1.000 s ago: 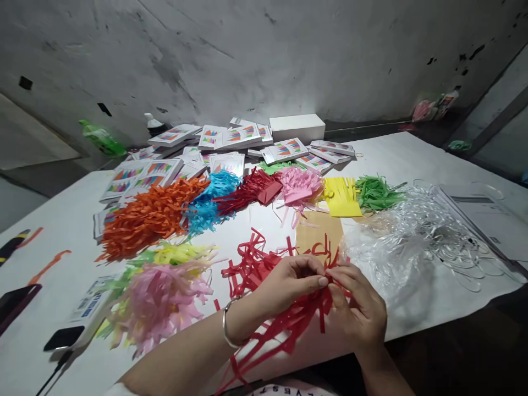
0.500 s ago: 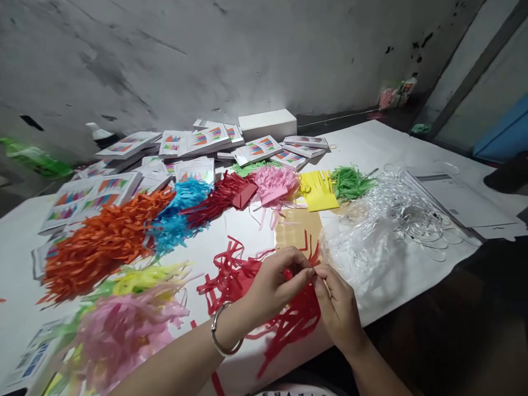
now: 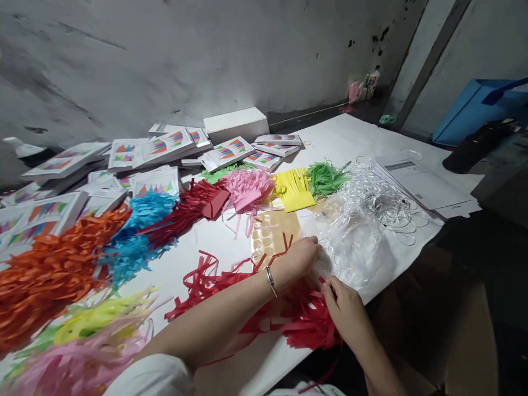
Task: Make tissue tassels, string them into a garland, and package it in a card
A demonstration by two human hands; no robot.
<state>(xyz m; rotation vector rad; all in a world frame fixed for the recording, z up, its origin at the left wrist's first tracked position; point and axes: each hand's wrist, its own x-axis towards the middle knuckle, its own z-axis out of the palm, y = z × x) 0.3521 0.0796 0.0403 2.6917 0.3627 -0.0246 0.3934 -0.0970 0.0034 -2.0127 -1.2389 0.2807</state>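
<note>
Red fringed tissue paper [image 3: 311,324] lies and hangs at the table's front edge, below both hands. My right hand [image 3: 344,302] pinches the top end of this red tissue between thumb and fingers. Further forward, my left hand [image 3: 303,254], with a silver bangle on its wrist, touches the near side of the clear plastic bag [image 3: 358,253]; its fingertips are hidden. More red strips [image 3: 206,286] spread out left of my left forearm. Beneath and beyond the left hand is a tan sheet with round stickers [image 3: 268,236].
Orange [image 3: 53,269], blue [image 3: 144,225], dark red [image 3: 185,209], pink [image 3: 249,190], yellow [image 3: 295,190] and green [image 3: 328,179] tassels line the table. Behind them lie printed packs [image 3: 231,151] and a white box [image 3: 236,125]. Silvery cords [image 3: 379,198] and papers [image 3: 421,184] are at right.
My hands have parted. The left reached forward and right to the plastic bag, while the right kept hold of the red tissue, now bunched beneath it. The view has turned right.
</note>
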